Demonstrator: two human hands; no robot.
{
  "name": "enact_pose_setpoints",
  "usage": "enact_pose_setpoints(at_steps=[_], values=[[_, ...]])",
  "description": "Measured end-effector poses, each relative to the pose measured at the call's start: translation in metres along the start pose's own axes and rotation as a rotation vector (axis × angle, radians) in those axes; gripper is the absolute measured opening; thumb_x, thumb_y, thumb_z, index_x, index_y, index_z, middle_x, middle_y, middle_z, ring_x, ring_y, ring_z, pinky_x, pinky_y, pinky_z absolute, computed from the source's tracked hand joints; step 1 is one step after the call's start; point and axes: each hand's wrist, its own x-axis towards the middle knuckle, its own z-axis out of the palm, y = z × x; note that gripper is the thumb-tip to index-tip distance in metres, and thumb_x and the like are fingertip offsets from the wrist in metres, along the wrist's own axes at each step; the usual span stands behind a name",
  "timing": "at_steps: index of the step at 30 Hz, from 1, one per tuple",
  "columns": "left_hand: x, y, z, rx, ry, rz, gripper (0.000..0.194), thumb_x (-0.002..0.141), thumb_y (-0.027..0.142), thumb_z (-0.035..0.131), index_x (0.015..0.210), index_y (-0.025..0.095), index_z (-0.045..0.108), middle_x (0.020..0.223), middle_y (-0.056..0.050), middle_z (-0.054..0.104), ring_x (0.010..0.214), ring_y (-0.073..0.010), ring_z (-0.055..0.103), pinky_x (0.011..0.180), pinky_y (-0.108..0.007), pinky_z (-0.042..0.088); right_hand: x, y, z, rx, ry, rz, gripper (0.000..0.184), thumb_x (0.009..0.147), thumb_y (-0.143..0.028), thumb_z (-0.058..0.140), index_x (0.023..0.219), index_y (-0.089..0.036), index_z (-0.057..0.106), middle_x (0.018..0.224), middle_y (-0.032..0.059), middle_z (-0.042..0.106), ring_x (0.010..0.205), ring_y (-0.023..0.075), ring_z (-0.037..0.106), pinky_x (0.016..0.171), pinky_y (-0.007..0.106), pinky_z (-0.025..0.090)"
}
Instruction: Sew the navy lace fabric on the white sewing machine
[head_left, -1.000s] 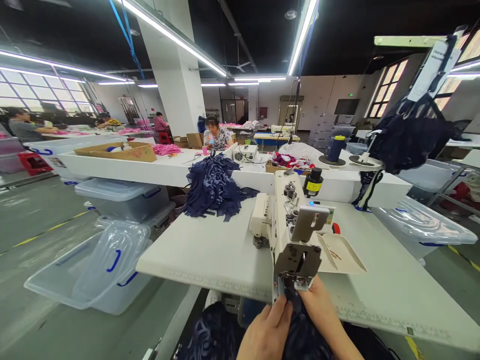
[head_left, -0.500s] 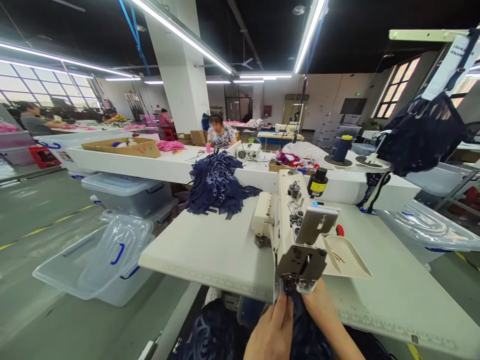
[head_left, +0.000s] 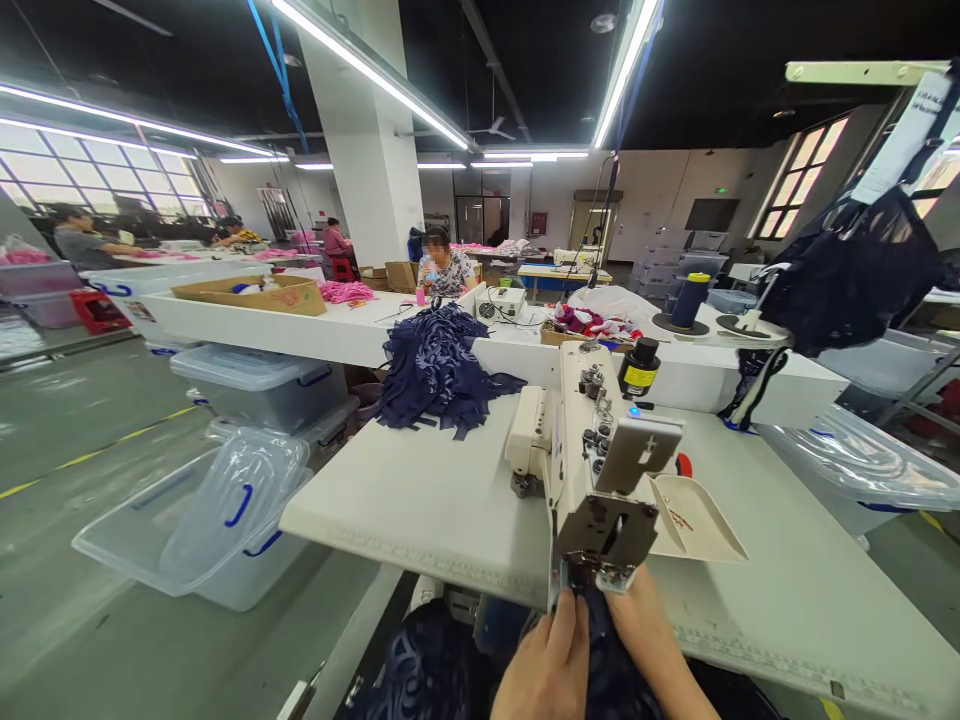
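1. Fingers of the left hand (head_left: 551, 668) lie close together, pointing up at the foot of the sewing machine (head_left: 600, 480), their tips pressed onto the dark cloth (head_left: 604, 665); whether they pinch it or only press it flat cannot be told.
2. Fingers of the right hand (head_left: 649, 640) reach up to the same spot from the right, their tips tucked under the machine's metal head, so their grip on the cloth is hidden.
3. Both hands come up from the bottom edge, wrists low, knuckles toward the camera, the right forearm running off toward the lower right.
4. The cloth runs between the two hands, its top edge right at the needle end of the machine, the rest hanging down off the front of the worktop (head_left: 420, 500) toward the lap.
5. Further back on the worktop lies a pile of blue strips (head_left: 439, 370); a tray (head_left: 694, 520) sits just right of the machine head, and a thread cone (head_left: 688, 298) stands behind.
6. Against the picture half a second ago, the hands keep the same hold at the same place; the left thumb sits a touch lower in view.
7. The whole scene has slid slightly to the right and down, as the head moved; the things on the worktop lie as before.
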Motion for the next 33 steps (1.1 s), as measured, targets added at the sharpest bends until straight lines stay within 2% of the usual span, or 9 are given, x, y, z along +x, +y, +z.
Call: enact_pose_setpoints(at_steps=[6,9,13,17,19,22,25,29,33], values=[[0.001,0.003,0.006,-0.014,0.133,-0.065,0.041,0.1,0.031,0.034,0.125,0.009,0.058,0.114,-0.014,0.069,0.077,-0.0194,0.068,0.067,-0.027,0.055,-0.043,0.057,-0.005,0.105,-0.111,0.123,0.058,0.093,-0.066,0.037,0.113,-0.018,0.064,0.116,0.0165,0.069,0.113,0.0331,0.061,0.101,0.047,0.047],[0.005,-0.005,-0.018,-0.194,0.105,-0.032,0.038,0.094,0.013,0.037,0.126,0.011,0.057,0.117,-0.011,0.069,0.091,-0.0193,0.069,0.078,-0.025,0.056,-0.07,0.086,-0.011,0.099,-0.278,0.092,0.074,0.084,-0.074,0.05,0.131,-0.018,0.06,0.138,0.0184,0.058,0.131,0.0359,0.048,0.113,0.05,0.034],[0.015,-0.021,-0.068,-0.849,-0.165,-0.049,0.033,0.087,0.007,0.042,0.108,0.018,0.066,0.1,-0.006,0.068,0.088,-0.011,0.067,0.08,-0.015,0.051,-0.091,0.105,-0.028,-0.158,-0.434,0.136,0.058,0.075,-0.042,0.075,0.13,-0.027,0.062,0.14,0.0146,0.057,0.133,0.0351,0.045,0.113,0.053,0.03],[0.012,-0.05,-0.098,-1.09,-0.36,-0.322,0.02,0.086,0.016,0.049,0.087,0.02,0.069,0.086,-0.002,0.065,0.079,-0.0109,0.063,0.075,-0.017,0.047,-0.098,0.102,-0.058,-0.259,-0.653,0.192,0.045,0.067,-0.041,0.085,0.11,-0.035,0.075,0.122,0.009,0.07,0.12,0.0355,0.057,0.116,0.059,0.016],[0.003,-0.068,-0.102,-1.087,-0.451,-0.56,0.018,0.086,0.028,0.053,0.082,0.019,0.068,0.081,-0.001,0.064,0.078,-0.0137,0.06,0.074,-0.021,0.046,-0.101,0.101,-0.071,-0.094,-0.705,0.234,0.038,0.073,-0.05,0.079,0.107,-0.032,0.076,0.119,0.0087,0.072,0.117,0.0325,0.06,0.114,0.052,0.024],[-0.013,-0.09,-0.103,-1.246,-0.52,-0.885,0.033,0.082,0.049,0.06,0.086,0.018,0.07,0.08,-0.002,0.065,0.075,-0.016,0.058,0.072,-0.025,0.047,-0.109,0.107,-0.075,0.06,-0.513,0.268,0.05,0.072,-0.054,0.074,0.112,-0.024,0.069,0.124,0.011,0.063,0.118,0.03,0.055,0.103,0.038,0.039],[-0.024,-0.104,-0.108,-1.413,-0.463,-1.026,0.045,0.078,0.059,0.065,0.093,0.017,0.071,0.082,-0.002,0.068,0.076,-0.0172,0.06,0.072,-0.026,0.048,-0.117,0.116,-0.054,0.003,-0.383,0.406,0.046,0.065,-0.056,0.075,0.091,-0.021,0.061,0.093,0.0045,0.059,0.091,0.0251,0.054,0.082,0.032,0.044],[-0.032,-0.124,-0.107,-1.183,-0.437,-0.941,0.044,0.084,0.059,0.057,0.1,0.02,0.07,0.088,-0.004,0.071,0.082,-0.0209,0.065,0.078,-0.03,0.052,-0.12,0.106,-0.021,0.067,-0.581,0.505,0.059,0.071,-0.076,0.058,0.056,-0.024,0.035,0.057,-0.0075,0.027,0.056,0.0122,0.027,0.058,0.027,0.035],[-0.042,-0.126,-0.082,-0.574,-0.3,-0.78,0.048,0.081,0.056,0.051,0.106,0.019,0.07,0.121,-0.015,0.067,0.115,-0.0348,0.061,0.102,-0.051,0.046,-0.119,0.074,-0.015,0.295,-0.575,0.571,0.059,0.069,-0.079,0.061,0.074,-0.021,0.064,0.068,-0.0018,0.053,0.07,0.0185,0.05,0.076,0.032,0.045]])
